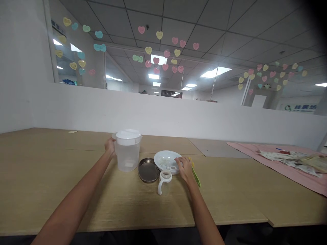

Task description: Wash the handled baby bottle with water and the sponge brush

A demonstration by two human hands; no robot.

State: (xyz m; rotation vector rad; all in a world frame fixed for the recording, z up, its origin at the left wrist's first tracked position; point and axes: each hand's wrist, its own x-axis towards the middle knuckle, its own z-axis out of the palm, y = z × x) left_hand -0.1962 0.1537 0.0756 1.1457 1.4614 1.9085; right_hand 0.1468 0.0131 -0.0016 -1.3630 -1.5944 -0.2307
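My left hand (pixel 109 146) is closed around the handle of a translucent plastic pitcher (pixel 127 154) with a white lid, which stands upright on the table. At the right rim of a white plate (pixel 163 156), my right hand (pixel 185 167) has its fingers drawn together; what they pinch is too small to make out. Small white and clear pieces lie on the plate. In front of it stands a small clear jar with a white handled top (pixel 165 176). A round dark metal pan (pixel 148 170) sits between pitcher and plate. A green-handled tool (pixel 196 177) with a yellow end lies partly behind my right hand.
The wooden table (pixel 102 207) runs up to a low white wall (pixel 153 115) with glass above it. To the right, a pink cloth (pixel 245 153) carries papers, packets and a blue pen. A small pale scrap (pixel 73 131) lies at the back left.
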